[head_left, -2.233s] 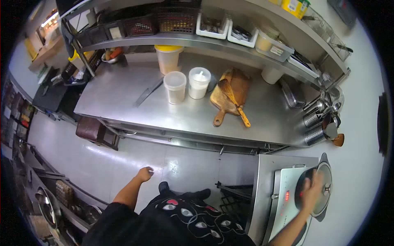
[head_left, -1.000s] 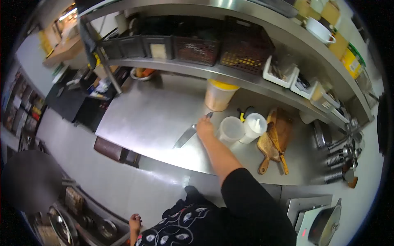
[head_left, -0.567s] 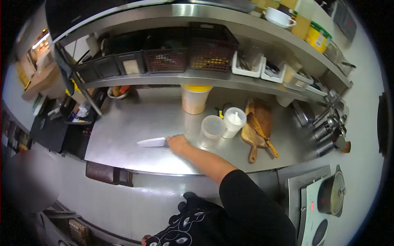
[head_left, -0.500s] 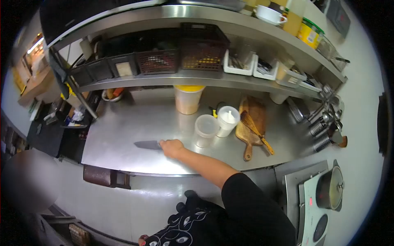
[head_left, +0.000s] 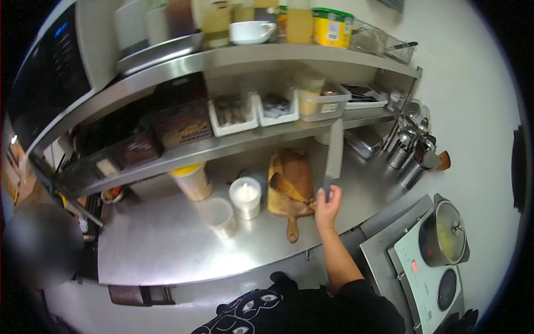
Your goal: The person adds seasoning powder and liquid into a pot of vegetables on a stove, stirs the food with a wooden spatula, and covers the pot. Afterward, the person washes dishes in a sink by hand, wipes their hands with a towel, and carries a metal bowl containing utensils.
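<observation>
My right hand (head_left: 328, 207) is closed round the dark handle of a knife (head_left: 334, 151), whose wide blade points up toward the shelf. Just left of the hand, a wooden spatula (head_left: 288, 188) lies across a wooden cutting board (head_left: 298, 170) on the steel counter (head_left: 156, 245). Whether the fingers also touch the spatula's handle is unclear. Farther left stand a white-filled tub (head_left: 245, 199), a translucent tub (head_left: 219, 217) and a larger yellow-rimmed bucket (head_left: 192, 180). My left hand is out of view.
A covered pot (head_left: 443, 234) sits on the induction cooker (head_left: 425, 278) at the right. Utensil holders (head_left: 411, 173) stand by the wall. Above the counter, a shelf (head_left: 233, 146) holds crates and white bins. A stool (head_left: 139, 295) is under the counter's left edge.
The knife, earlier lying on the counter, was taken hold of by my right hand and is now raised beside the cutting board. The view has swung right, and my left hand has left it.
</observation>
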Available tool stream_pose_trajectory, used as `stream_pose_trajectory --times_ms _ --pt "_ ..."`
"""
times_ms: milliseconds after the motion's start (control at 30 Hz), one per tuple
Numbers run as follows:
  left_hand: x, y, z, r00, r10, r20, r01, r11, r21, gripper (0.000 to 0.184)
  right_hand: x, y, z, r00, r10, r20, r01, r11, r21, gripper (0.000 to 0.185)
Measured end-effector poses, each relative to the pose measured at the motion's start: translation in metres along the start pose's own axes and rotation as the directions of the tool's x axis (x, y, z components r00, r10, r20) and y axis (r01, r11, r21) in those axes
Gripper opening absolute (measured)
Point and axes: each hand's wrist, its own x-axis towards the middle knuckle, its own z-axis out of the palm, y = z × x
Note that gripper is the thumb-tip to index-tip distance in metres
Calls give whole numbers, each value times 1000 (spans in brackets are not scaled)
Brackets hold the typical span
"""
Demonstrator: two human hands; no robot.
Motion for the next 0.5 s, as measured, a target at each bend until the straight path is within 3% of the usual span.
stream_pose_trajectory --times_ms 67,133,200,333,400,467,500 --pt "10 33 30 1000 13 18 -13 999 32 18 62 0 -17 970 222 -96 -206 967 152 30" --pt "19 61 60 999 16 32 -18 998 55 19 132 6 -27 957 246 -157 -208 952 222 15" --pt "23 82 85 999 16 35 -19 997 71 20 204 14 -34 971 198 -132 -165 960 226 14" --pt "20 103 117 1000 1 5 -1 997 80 22 332 23 -29 938 339 -72 -310 914 260 11" --pt "12 102 123 999 -24 -22 26 997 77 23 391 40 -25 903 428 39 -422 867 266 13" --pt "1 90 119 996 -57 -69 62 995 76 25 434 48 -13 868 493 58 -480 804 351 13" --pt "-8 79 115 992 -83 -94 90 993 73 25 453 50 -3 856 517 -22 -453 770 449 12"
